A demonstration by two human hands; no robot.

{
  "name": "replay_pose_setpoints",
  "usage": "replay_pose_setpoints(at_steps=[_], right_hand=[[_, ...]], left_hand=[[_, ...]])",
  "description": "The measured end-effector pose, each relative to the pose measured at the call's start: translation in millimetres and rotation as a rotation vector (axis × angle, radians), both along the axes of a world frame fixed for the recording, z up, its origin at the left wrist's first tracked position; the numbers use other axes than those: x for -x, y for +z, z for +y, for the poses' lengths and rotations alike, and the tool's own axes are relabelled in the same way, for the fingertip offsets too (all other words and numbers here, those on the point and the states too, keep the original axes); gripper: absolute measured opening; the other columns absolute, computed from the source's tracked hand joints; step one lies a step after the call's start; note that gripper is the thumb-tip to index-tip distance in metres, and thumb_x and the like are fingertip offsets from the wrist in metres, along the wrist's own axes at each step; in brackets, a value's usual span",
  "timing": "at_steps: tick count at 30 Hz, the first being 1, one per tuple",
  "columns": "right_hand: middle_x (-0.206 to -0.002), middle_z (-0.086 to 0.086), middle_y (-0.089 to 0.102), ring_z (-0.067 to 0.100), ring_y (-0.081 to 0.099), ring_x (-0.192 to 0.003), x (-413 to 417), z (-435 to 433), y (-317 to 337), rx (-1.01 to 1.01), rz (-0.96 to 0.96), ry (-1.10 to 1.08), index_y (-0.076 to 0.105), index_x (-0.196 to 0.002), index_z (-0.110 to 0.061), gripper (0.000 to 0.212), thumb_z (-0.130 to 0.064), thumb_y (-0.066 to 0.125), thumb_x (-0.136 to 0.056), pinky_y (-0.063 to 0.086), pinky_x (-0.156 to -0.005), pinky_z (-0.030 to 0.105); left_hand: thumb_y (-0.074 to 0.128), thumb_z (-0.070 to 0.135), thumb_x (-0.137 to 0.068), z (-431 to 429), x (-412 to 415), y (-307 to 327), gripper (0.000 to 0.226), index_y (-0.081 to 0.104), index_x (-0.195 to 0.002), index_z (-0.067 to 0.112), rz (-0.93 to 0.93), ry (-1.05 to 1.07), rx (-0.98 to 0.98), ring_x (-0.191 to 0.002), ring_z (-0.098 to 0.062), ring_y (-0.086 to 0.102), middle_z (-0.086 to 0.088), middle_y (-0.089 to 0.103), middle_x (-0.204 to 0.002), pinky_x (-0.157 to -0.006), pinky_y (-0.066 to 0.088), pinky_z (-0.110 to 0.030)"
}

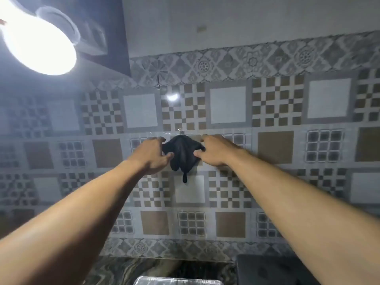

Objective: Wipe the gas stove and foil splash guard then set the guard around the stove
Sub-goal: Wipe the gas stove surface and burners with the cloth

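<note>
Cloth (pixel 182 154) hangs tail-down on wall hook (pixel 181 132), both hands' grip.

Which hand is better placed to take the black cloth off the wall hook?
Neither clearly: left hand and right hand both grip the black cloth hanging at the small wall hook, one on each side.

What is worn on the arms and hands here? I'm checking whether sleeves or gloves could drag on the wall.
Nothing shows: both forearms are bare all the way to the frame's lower edge, with no sleeves. The left hand and right hand carry no gloves, watch, bracelet or visible rings.
</note>
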State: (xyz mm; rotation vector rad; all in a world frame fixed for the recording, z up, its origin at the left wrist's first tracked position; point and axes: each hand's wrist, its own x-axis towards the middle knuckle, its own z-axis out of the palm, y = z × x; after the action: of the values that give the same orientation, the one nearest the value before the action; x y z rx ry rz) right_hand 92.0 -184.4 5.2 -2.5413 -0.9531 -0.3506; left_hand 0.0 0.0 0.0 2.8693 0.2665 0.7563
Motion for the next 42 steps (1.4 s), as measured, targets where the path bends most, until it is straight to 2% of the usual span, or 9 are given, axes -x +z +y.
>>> replay_pose_setpoints(at_steps=[6,14,18,24,31,33,35,37,42], right_hand=[[-0.114,0.006,0.063,0.025,0.061,-0.090,-33,43,-2,-0.029,-0.083,-0.079,0.052,-0.125,-0.015,0.037,-0.037,0.054,-0.095,0.052,-0.073,0.038],[-0.086,0.008,0.065,0.023,0.063,-0.074,-59,68,-10,-0.188,-0.080,-0.096,0.063,-0.092,-0.009,0.015,-0.021,0.055,-0.096,0.039,-0.049,0.027],[-0.087,0.015,0.069,0.024,0.065,-0.076,-58,54,8,-0.298,0.028,-0.050,0.069,-0.091,-0.001,0.021,-0.017,0.057,-0.086,0.051,-0.061,0.031],[-0.061,0.001,0.042,0.018,0.042,-0.056,-29,25,29,-0.170,0.146,-0.006,0.042,-0.063,-0.015,0.021,-0.016,0.057,-0.079,0.030,-0.051,0.027],[-0.069,0.006,0.063,0.021,0.063,-0.067,11,-19,5,-0.317,0.385,-0.022,0.066,-0.076,-0.009,0.014,-0.021,0.064,-0.083,0.051,-0.063,0.032],[-0.076,0.005,0.066,0.018,0.061,-0.066,17,-35,-7,-0.401,0.514,-0.002,0.067,-0.089,-0.010,0.023,-0.032,0.062,-0.088,0.051,-0.061,0.028],[-0.100,0.003,0.072,0.017,0.068,-0.085,18,-48,-21,-0.435,0.609,0.004,0.070,-0.105,-0.014,0.055,-0.061,0.066,-0.077,0.056,-0.082,0.035],[-0.102,0.003,0.073,0.020,0.070,-0.091,22,-63,-34,-0.363,0.559,-0.024,0.072,-0.097,-0.015,0.068,-0.072,0.072,-0.059,0.057,-0.086,0.041],[-0.076,0.008,0.059,0.018,0.060,-0.068,26,-107,-64,-0.267,0.559,-0.027,0.064,-0.080,-0.015,0.012,-0.021,0.074,-0.075,0.054,-0.060,0.023]], left_hand=[[0.052,0.041,-0.096,19,-42,-8,0.054,0.044,-0.142,0.015,-0.038,0.010,0.115,-0.125,-0.032,0.055,-0.014,0.056,-0.140,-0.104,0.046,-0.044],[0.053,0.019,-0.096,36,-66,-11,0.022,0.072,-0.106,0.014,-0.258,-0.017,0.366,-0.098,-0.025,0.065,-0.007,0.071,-0.102,-0.083,0.049,-0.033],[0.051,0.023,-0.097,41,-63,2,0.019,0.068,-0.093,0.014,-0.275,-0.046,0.505,-0.094,-0.028,0.064,-0.009,0.069,-0.097,-0.086,0.055,-0.043],[0.056,0.018,-0.095,17,-44,16,0.019,0.069,-0.099,0.005,-0.084,-0.092,0.745,-0.094,-0.032,0.068,-0.013,0.071,-0.101,-0.080,0.061,-0.047],[0.049,0.018,-0.094,-49,-9,3,0.026,0.067,-0.100,0.000,0.016,-0.255,1.149,-0.071,-0.024,0.075,-0.012,0.077,-0.084,-0.063,0.061,-0.033],[0.037,0.024,-0.097,-69,5,-6,0.037,0.066,-0.093,0.001,0.046,-0.283,1.226,-0.072,-0.028,0.073,-0.012,0.075,-0.077,-0.066,0.059,-0.034],[0.030,0.029,-0.097,-82,13,-17,0.049,0.069,-0.094,-0.001,0.077,-0.308,1.274,-0.085,-0.033,0.072,-0.016,0.076,-0.087,-0.078,0.058,-0.039],[0.027,0.031,-0.096,-94,20,-29,0.055,0.072,-0.095,-0.001,0.113,-0.310,1.320,-0.092,-0.035,0.071,-0.018,0.077,-0.094,-0.081,0.057,-0.041],[0.033,0.026,-0.093,-144,29,-73,0.045,0.071,-0.101,0.003,0.125,-0.195,1.313,-0.086,-0.027,0.070,-0.010,0.075,-0.096,-0.071,0.054,-0.035]])
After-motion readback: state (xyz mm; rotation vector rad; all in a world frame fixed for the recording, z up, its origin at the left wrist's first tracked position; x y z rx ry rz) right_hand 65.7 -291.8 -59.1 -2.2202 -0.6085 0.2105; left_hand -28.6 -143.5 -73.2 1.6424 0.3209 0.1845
